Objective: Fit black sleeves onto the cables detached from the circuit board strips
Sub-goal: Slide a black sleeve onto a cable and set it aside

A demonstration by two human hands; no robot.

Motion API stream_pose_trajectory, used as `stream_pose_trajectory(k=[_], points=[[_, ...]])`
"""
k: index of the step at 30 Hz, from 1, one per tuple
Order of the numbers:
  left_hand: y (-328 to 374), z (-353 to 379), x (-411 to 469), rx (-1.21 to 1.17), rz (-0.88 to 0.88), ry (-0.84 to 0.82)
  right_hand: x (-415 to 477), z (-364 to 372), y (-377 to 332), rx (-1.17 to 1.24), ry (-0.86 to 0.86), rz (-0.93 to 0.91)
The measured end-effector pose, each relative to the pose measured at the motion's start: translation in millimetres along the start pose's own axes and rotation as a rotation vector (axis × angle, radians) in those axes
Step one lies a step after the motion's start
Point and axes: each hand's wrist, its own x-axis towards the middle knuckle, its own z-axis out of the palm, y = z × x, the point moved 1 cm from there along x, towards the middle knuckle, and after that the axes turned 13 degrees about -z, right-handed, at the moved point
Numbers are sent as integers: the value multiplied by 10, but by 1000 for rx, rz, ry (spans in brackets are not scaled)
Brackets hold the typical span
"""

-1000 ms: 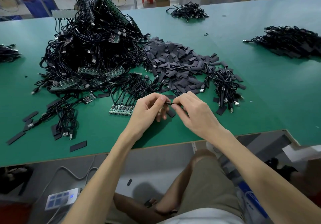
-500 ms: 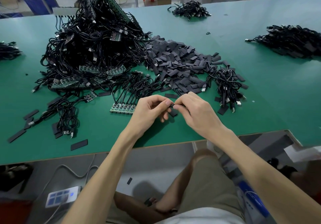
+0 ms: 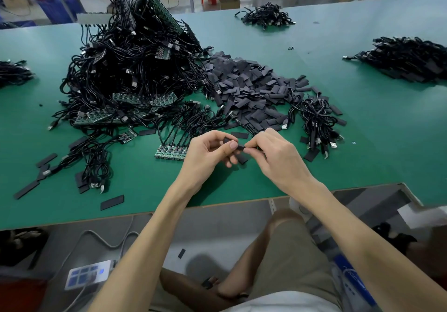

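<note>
near the front edge of the green table, both hands sit close together, just above the surface. left hand: thumb and forefinger curled, pinching a short black sleeve. right hand: fingertips pinch the same sleeve at its right end, other fingers curled under. cannot tell if a cable end is inside the sleeve, as the fingers hide it. a second sleeve shows just below the fingertips; cannot tell if it is held or lying on the table.

just left of the left hand lies a board strip, flat, with a row of black cables attached, running up and away from it. behind the hands is a spread sleeve pile. to its left, touching it, is a tall cable heap with more green boards mixed in. right of the hands, a small cable bundle lies with usb plugs at its near side.

loose sleeves are scattered near the front left. more cable piles sit well apart: far centre, far right, left edge.

below the table edge are the person's knees, plus a white power strip on the floor.
</note>
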Motion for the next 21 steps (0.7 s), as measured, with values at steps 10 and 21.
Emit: stream_pose_trajectory(k=[10,21], points=[[-4,3,-13,1,-19,-5,-19,26,24,9,2,3],[30,-3,-32,-49,4,58,-16,35,35,10,-58,14]])
